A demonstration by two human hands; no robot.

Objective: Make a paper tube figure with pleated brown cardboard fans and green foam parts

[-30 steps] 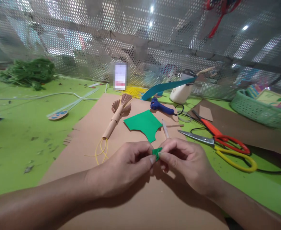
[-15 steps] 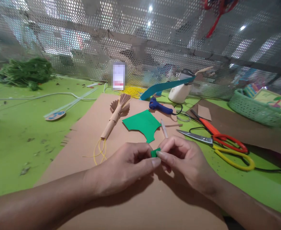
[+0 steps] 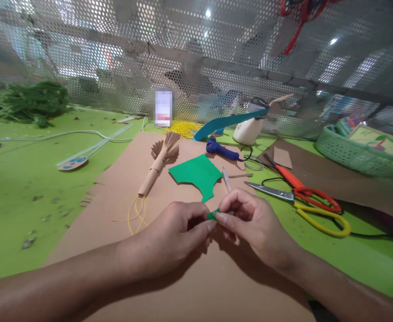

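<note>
A small green piece [image 3: 212, 215] is pinched between my two hands over the brown paper sheet [image 3: 189, 286]. My left hand [image 3: 178, 232] grips its left end, fingers curled and thumb on the near side. On its right end, the thumb and fingers of my right hand [image 3: 250, 217] are closed, hiding part of it. Just beyond my hands lies a larger green sheet [image 3: 198, 173] with a curved cut-out edge. A pale pen-like stick [image 3: 226, 180] is beside that sheet, close to my right fingertips.
Rolled brown paper piece [image 3: 152, 172] with yellow cord lies left. Blue glue gun [image 3: 222, 150], white container [image 3: 250, 127] and teal strip [image 3: 230, 120] stand or lie behind. Scissors [image 3: 303, 197] and green basket [image 3: 357, 152] are right; phone-like screen [image 3: 163, 107] stands at the back.
The small green piece shows less of its face between my fingers and looks narrower. Both hands keep hold of it. The whole view has shifted slightly.
</note>
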